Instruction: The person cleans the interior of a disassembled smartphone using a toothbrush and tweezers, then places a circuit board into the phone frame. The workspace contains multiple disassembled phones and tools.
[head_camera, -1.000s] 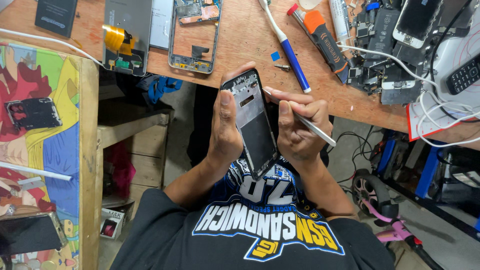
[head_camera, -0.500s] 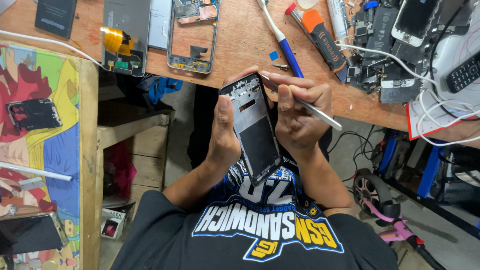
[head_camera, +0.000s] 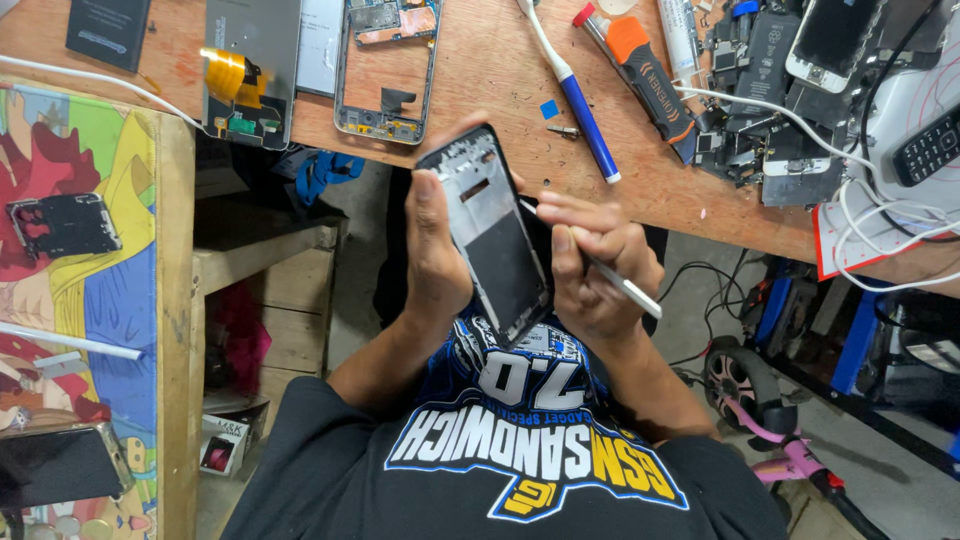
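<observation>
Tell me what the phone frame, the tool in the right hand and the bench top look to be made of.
Phone frame: likely metal, matte grey plate with dark rim; could be plastic in parts.
Tool, held in the right hand: seems metal, thin, silvery with a dull sheen.
Bench top: wood, reddish-brown with visible grain and scuffs.
The left hand grips the frame.

Two hands are showing, the left hand (head_camera: 437, 255) and the right hand (head_camera: 592, 268), and between them one phone frame (head_camera: 490, 232) and one thin metal tool (head_camera: 625, 285); one blue-and-white pen (head_camera: 575, 95), one orange-handled tool (head_camera: 650, 75) and one bare phone chassis (head_camera: 388, 70) are lying on the tabletop (head_camera: 500, 60)
</observation>
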